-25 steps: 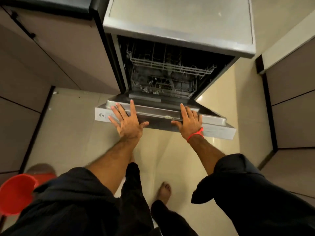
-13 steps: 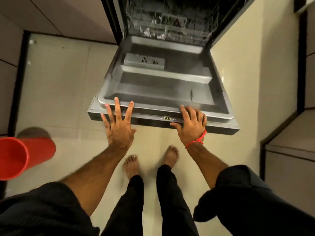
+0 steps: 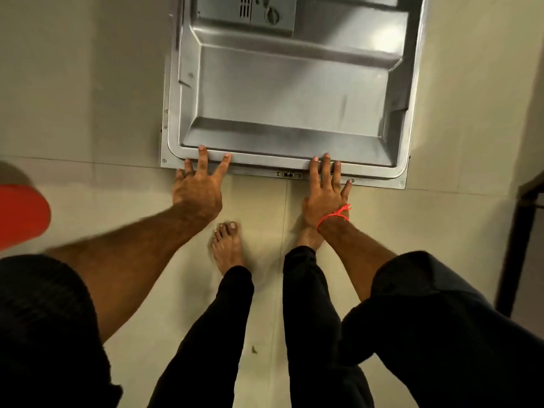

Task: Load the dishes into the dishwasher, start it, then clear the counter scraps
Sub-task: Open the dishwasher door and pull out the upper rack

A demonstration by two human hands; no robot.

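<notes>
Both hands, left (image 3: 196, 193) and right (image 3: 326, 198), lie flat, fingers straight, gripping nothing, on the lowered door's (image 3: 291, 92) near edge.

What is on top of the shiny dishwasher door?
Fingers of the left hand and right hand rest on the dishwasher door near its edge. The racks inside are out of view.
</notes>
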